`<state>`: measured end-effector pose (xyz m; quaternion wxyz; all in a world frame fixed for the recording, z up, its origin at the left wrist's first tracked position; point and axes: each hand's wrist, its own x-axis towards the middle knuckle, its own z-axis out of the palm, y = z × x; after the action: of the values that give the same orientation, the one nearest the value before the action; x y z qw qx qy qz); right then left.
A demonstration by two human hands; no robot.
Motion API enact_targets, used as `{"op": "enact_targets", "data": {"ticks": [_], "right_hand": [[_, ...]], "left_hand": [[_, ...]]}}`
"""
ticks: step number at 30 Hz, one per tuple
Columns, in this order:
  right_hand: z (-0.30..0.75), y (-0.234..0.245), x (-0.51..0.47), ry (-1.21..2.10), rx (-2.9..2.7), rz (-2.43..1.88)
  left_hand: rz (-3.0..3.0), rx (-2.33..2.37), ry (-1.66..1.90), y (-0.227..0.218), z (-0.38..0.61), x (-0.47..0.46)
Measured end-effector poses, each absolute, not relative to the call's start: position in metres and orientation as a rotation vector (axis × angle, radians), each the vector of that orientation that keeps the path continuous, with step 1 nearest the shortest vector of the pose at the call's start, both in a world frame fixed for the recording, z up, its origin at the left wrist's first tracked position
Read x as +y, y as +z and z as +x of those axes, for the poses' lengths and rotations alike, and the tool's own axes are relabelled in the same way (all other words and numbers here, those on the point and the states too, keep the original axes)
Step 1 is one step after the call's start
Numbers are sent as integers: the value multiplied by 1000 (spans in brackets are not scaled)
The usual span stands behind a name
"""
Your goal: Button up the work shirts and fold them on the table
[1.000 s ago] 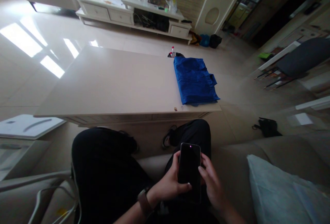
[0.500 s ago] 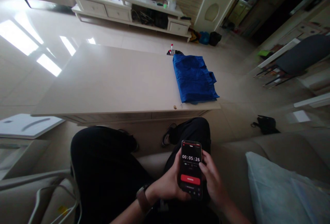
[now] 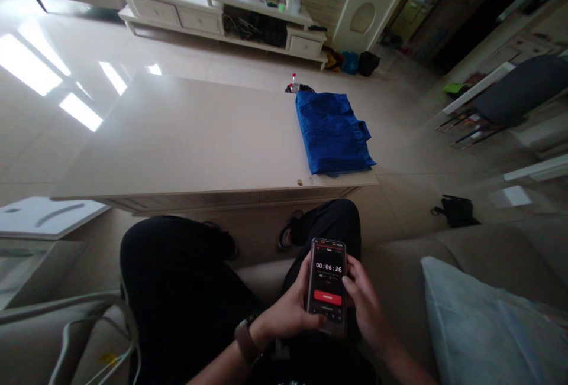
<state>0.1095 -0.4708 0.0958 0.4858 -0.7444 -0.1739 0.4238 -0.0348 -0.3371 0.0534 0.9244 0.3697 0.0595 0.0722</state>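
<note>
A black smartphone (image 3: 327, 284) is held upright over my lap, its lit screen showing a timer at 00:06:26 above a red button. My left hand (image 3: 290, 314) is closed round its left side, with the thumb across the lower screen; a watch with a brown strap (image 3: 247, 340) is on that wrist. Along the phone's right edge my right hand (image 3: 364, 305) grips it, thumb at the side of the screen. A folded blue cloth item (image 3: 335, 133) lies on the right end of the white table (image 3: 190, 136), beyond both hands.
A clear bottle with a red cap (image 3: 293, 84) shows behind the table's far edge. Across the room stands a white TV cabinet (image 3: 155, 12) with plastic bags. To my right, a pale packaged cushion (image 3: 483, 320) rests on the sofa; a black bag (image 3: 457, 210) lies beyond.
The phone's timer has gone from 00:05:26 to 00:06:26. My view has shifted very slightly; both hands keep their hold on the phone.
</note>
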Motion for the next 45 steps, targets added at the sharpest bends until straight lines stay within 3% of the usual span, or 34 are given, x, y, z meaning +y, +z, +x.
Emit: {"op": "enact_targets", "data": {"ticks": [8,45], "right_hand": [[107,98,-470,1034,-404,-1853],[105,97,-468,1036,-397,-1779]], "left_hand": [[843,220,131,34,-36,-344],[560,247,137,47,-33,-343]]}}
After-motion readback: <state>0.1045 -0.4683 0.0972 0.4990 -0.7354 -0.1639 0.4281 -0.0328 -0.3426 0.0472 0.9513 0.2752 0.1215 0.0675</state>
